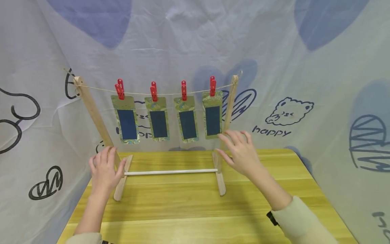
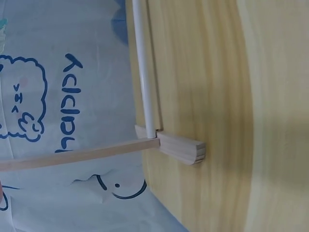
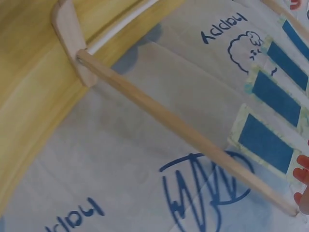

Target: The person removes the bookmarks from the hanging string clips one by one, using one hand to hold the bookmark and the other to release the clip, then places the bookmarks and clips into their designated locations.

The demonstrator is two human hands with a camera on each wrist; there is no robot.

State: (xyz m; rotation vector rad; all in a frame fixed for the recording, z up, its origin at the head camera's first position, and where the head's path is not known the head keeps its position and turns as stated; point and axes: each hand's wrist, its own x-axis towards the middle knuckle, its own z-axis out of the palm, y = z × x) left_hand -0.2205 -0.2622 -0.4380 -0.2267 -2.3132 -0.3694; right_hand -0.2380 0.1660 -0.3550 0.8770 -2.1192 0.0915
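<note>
Your left hand (image 1: pixel 105 169) and right hand (image 1: pixel 242 152), fingers loosely parted and gripping nothing, flank the wooden stand (image 1: pixel 95 117). Beyond them, four cards (image 1: pixel 158 124) hang long axis downward from its string (image 1: pixel 169 94), the rightmost nearest your right hand.

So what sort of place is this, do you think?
Probably a makeshift tabletop workspace, maybe for crafts or filming: a wooden table stands against hung white cloth printed with cartoon drawings, and a small wooden stand holds four cards on a string.
</note>
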